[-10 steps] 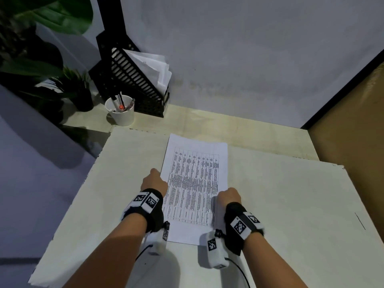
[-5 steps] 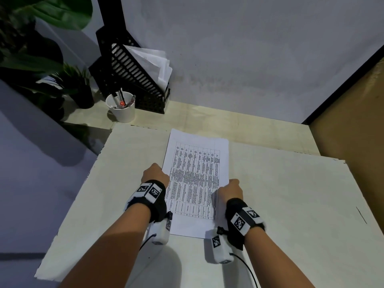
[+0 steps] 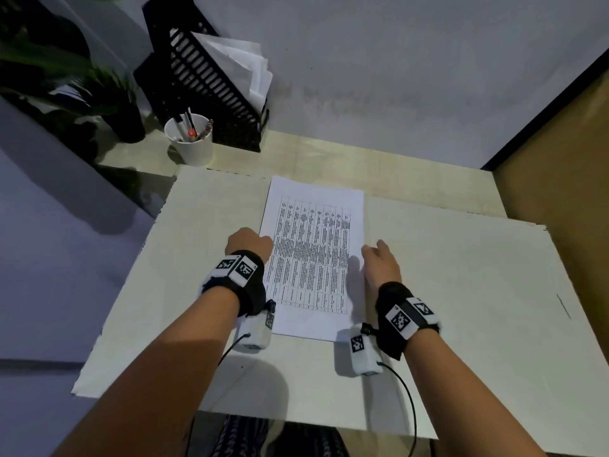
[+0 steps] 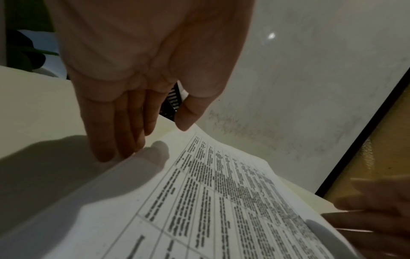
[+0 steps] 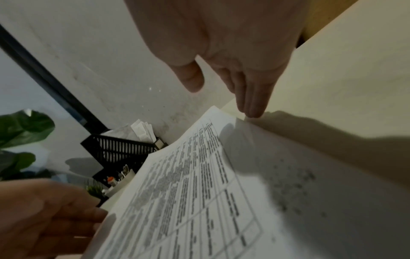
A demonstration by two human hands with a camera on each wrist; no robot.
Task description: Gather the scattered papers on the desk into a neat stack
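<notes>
Papers (image 3: 313,258) lie as one squared pile in the middle of the pale surface (image 3: 461,308), printed table facing up. Half a second ago the right hand (image 3: 382,265) sat curled against the pile's right edge; now it has drawn slightly away with its fingers straight and loose, holding nothing. The left hand (image 3: 248,242) remains beside the left edge, fingers (image 4: 115,140) straight, tips touching the paper's border. No stray sheets show, so the stack looks nearly finished. At the back, against a grey wall, stand a black file rack (image 3: 204,80) with more sheets, a white pen cup (image 3: 191,140) and a leafy plant (image 3: 66,77).
</notes>
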